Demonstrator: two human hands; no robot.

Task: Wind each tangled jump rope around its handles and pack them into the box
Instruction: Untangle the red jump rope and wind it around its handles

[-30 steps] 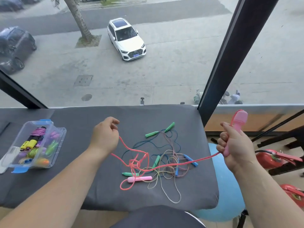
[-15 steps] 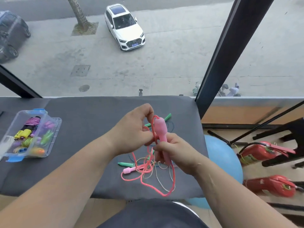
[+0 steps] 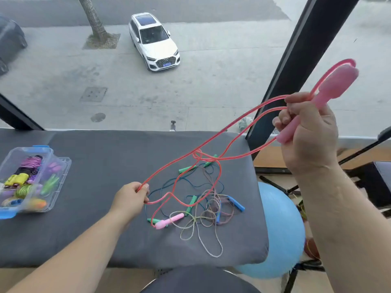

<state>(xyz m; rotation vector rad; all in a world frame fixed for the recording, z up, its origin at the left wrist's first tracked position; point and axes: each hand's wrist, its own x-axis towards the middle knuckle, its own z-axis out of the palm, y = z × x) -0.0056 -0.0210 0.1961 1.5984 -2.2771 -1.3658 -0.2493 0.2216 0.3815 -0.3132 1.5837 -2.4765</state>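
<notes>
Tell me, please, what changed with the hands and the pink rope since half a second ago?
The right hand carried the pink handle up and to the right; the left hand, pinching the pink rope, moved down and left, so the rope stretched out. The second pink handle, the other ropes and the box stayed put.

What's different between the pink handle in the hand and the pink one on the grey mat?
The raised pink handle is gripped by the right hand and tilts up in the air; the lying pink handle rests flat on the grey mat, untouched. The raised one has pink rope looped over its top; the lying one sits beside other tangled ropes. Both are pink with the same shape.
</notes>
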